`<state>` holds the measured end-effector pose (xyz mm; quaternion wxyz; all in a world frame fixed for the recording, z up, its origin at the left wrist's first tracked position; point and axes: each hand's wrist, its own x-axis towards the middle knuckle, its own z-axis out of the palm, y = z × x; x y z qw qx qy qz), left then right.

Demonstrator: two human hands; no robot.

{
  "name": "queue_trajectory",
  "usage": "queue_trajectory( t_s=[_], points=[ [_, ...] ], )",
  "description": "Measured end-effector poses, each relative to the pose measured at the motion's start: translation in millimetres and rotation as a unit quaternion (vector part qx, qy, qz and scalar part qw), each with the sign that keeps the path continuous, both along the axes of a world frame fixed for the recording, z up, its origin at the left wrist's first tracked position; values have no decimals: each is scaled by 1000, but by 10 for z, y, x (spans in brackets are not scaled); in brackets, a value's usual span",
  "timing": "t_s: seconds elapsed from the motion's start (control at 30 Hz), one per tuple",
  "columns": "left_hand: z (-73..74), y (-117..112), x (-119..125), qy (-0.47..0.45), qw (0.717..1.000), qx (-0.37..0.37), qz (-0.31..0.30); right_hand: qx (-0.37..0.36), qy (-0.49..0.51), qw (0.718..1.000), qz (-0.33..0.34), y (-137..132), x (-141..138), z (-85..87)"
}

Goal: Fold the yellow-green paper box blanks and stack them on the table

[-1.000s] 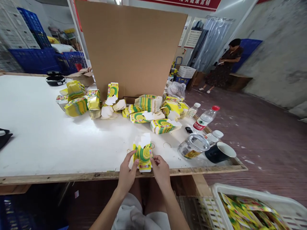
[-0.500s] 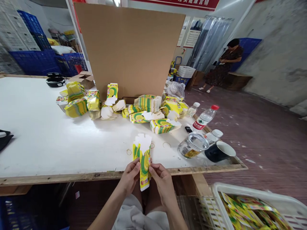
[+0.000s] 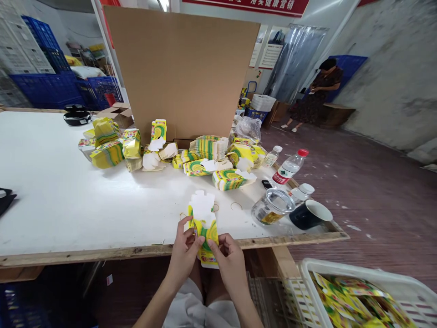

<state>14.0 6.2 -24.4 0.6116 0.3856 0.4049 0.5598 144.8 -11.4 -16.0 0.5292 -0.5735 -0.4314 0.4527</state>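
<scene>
Between both hands, at the table's front edge, is a yellow and green printed carton (image 3: 209, 228) with white end flaps pointing away from me. My left hand (image 3: 186, 246) grips its left side, thumb on the printed face. My right hand (image 3: 228, 253) pinches its right side, thumb also on the face. Another carton partly shows behind it at the left. Thin rubber bands (image 3: 236, 206) lie on the white table (image 3: 102, 209) just beyond. Farther back lie bundled stacks of flat cartons (image 3: 232, 179) of the same print.
A large cardboard sheet (image 3: 180, 73) stands behind the stacks. At the right are a red-capped bottle (image 3: 290, 167), a clear jar (image 3: 273, 207) and a dark mug (image 3: 310, 215). A white basket (image 3: 307, 273) of cartons sits low right. A person (image 3: 321, 91) stands at the back right.
The carton in my hands has turned from narrow to showing a wider face. Both thumbs have come onto its front, and my left hand has shifted up along its side.
</scene>
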Motion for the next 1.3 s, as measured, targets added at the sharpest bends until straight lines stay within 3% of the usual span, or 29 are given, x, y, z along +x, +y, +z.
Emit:
queue_trajectory(
  t_s=[0.17, 0.27, 0.37, 0.5, 0.63, 0.8, 1.0, 1.17, 1.3],
  points=[
    [110, -22, -172, 57, 991, 53, -109, 56, -11, 996, 73, 16, 139, 94],
    [180, -50, -214, -2, 983, 25, -180, 64, 8, 989, 130, 46, 237, 187],
    [202, -88, -198, -58, 975, 1, -217, 62, -17, 988, 141, 67, 282, 252],
    [190, -90, -183, -64, 975, -8, -213, 75, -17, 992, 103, 72, 276, 260],
    [180, -40, -199, 6, 979, 1, -204, 76, 10, 995, 66, 64, 337, 282],
    [183, -41, -155, 90, 985, 44, -143, 33, -74, 991, 111, 50, 405, 319],
    [223, -94, -147, 97, 975, 40, -194, 14, -186, 976, 115, 56, 305, 282],
    [245, -91, -167, 91, 978, 19, -188, 13, -232, 961, 149, 36, 294, 263],
    [231, -77, -162, 84, 981, 17, -176, -18, -277, 954, 113, 29, 280, 256]
  ],
)
